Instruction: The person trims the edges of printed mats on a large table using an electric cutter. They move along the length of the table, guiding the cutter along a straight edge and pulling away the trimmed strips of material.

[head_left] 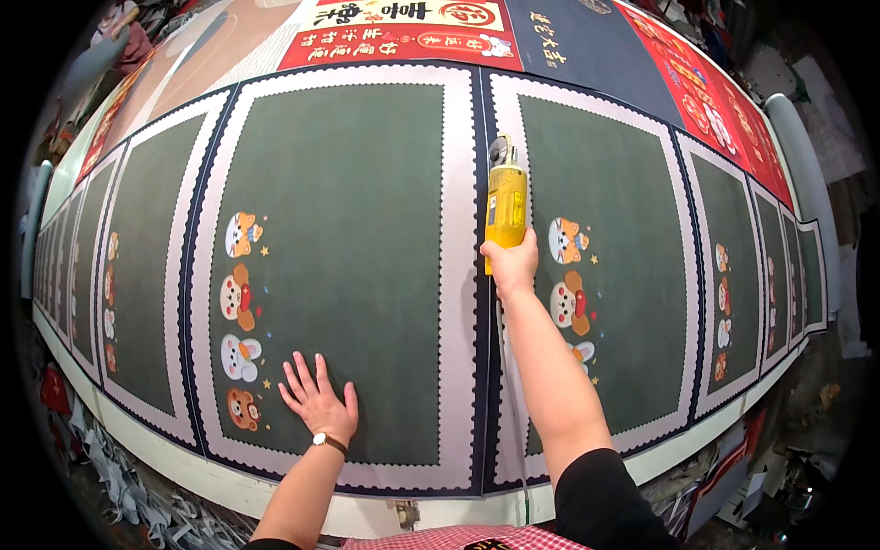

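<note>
My right hand point(513, 261) is wrapped round the body of a yellow electric rotary cutter point(507, 206). The cutter's round blade end points away from me. It rests over the dark strip between two green mats with pale scalloped borders, beside the right one. A cord point(510, 367) trails from it toward me under my forearm. Fingers spread, my left hand point(321, 403) lies flat on the lower part of the middle green mat point(357, 211), beside its column of cartoon animals. My right forearm crosses the right green mat point(623, 174) and partly hides its animals.
More printed mats of the same sheet run left and right along the table. Red mats point(394, 41) and a dark blue mat point(587, 69) lie beyond. Rolled material point(797, 165) stands at the right end. Cloth scraps point(137, 495) heap below the table; another person point(124, 32) is far left.
</note>
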Motion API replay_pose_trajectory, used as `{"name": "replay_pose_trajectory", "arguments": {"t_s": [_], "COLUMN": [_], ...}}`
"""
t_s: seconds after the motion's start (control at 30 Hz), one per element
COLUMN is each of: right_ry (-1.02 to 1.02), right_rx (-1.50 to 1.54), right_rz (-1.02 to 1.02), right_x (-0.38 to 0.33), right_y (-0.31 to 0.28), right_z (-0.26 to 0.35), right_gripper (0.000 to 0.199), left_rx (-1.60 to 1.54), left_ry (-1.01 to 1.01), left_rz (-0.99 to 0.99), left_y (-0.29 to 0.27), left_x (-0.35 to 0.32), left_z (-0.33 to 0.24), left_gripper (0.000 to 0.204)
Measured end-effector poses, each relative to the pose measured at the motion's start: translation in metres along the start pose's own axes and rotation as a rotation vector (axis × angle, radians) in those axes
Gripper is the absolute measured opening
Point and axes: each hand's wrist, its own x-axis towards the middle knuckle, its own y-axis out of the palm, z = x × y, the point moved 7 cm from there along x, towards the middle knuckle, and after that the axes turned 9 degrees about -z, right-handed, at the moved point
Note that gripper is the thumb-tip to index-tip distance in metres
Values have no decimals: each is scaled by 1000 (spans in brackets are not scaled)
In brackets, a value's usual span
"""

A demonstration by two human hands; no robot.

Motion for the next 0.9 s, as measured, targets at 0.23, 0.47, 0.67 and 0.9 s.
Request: {"name": "replay_pose_trajectory", "arguments": {"t_s": [0.23,0.47,0.67,0.9], "right_ry": [-6,-42,-85,-202], "right_rx": [22,76,-61,158], "right_rz": [-13,-33,-35,-96], "right_x": [60,113,149,199], "right_y": [41,75,105,125], "right_z": [20,33,50,69], "right_gripper": [52,50,55,56], "left_rx": [-5,-11,-22,-54], "left_ry": [1,6,5,21], "left_rz": [61,95,118,134], "left_y": [-1,1,1,5], "left_x": [2,3,3,2], "left_z": [-1,-1,2,2], "left_gripper": [72,73,72,74]}}
